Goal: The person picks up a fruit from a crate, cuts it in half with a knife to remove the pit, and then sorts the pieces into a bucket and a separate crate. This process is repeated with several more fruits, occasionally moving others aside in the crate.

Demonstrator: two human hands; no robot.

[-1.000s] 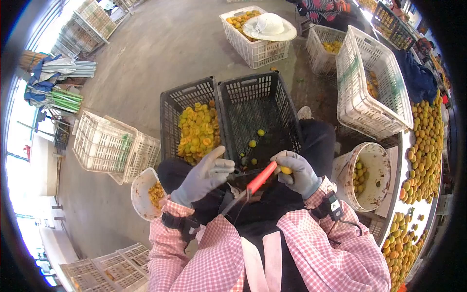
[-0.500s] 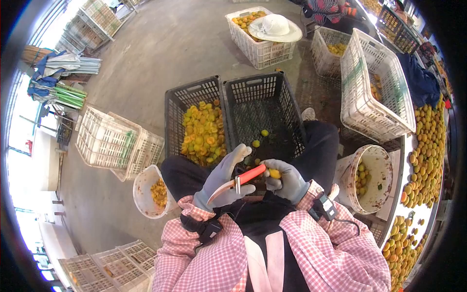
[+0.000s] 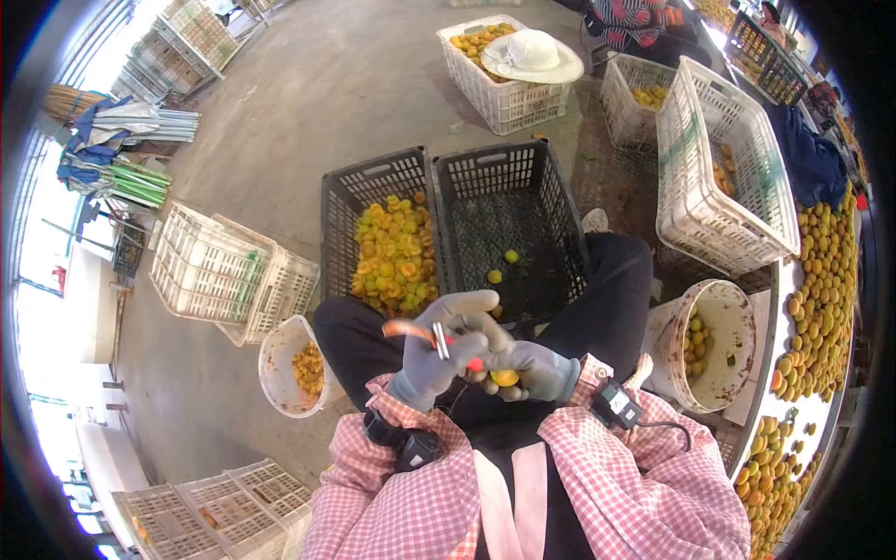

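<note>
My left hand (image 3: 437, 350), in a grey glove, is wrapped round a red-handled tool (image 3: 409, 330) with a metal band, in front of the black crates. Touching it, my right hand (image 3: 534, 365), also gloved, holds a small yellow-orange fruit (image 3: 504, 377) between its fingers. Halved yellow fruit (image 3: 394, 257) fills much of the left black crate (image 3: 371, 172). In the right black crate (image 3: 490, 161) lie several small fruits, two of them near its middle.
White buckets with fruit stand at left (image 3: 270, 378) and right (image 3: 665, 345). White crates (image 3: 210, 271) are at left, others at upper right. A white hat (image 3: 533, 58) rests on a fruit crate. Whole fruit covers a table (image 3: 761, 373). Another person (image 3: 644, 28) sits at upper right.
My hands have come together and lower. The tool has swung so its curved end points left, and my left fingers have closed round it. The fruit has moved down and left with my right hand.
</note>
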